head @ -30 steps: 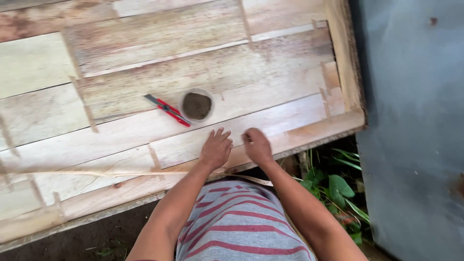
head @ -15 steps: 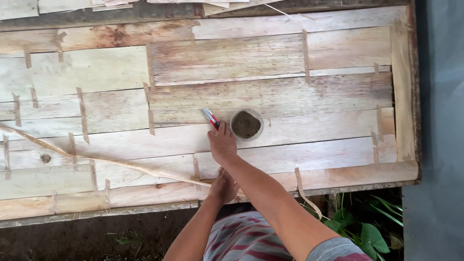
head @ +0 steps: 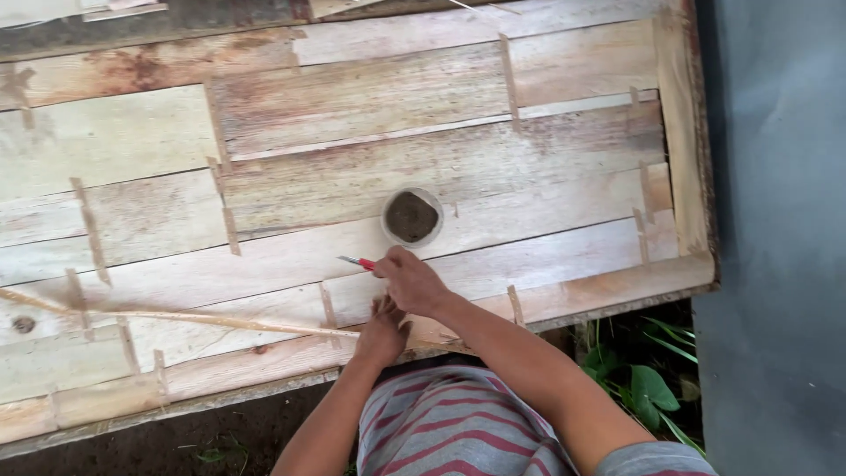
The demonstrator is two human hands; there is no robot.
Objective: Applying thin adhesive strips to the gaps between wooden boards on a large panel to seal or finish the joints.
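The bench (head: pixel 352 97) of pale, rough wooden planks fills the view, with a thin stick (head: pixel 176 317) lying across its near edge. A small round cup (head: pixel 411 217) of dark stuff stands just beyond the hands. The right hand (head: pixel 412 282) is closed around a red-handled tool (head: pixel 357 262); lifting it level should avoid knocking the cup. The left hand (head: pixel 381 335) rests flat, holding nothing.

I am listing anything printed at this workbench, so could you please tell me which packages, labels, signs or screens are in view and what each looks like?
No packages, labels, signs or screens are in view.
Nearest to a package: a small round cup, pale rim, dark brown contents, unlabelled, on the wooden boards just beyond the right hand.
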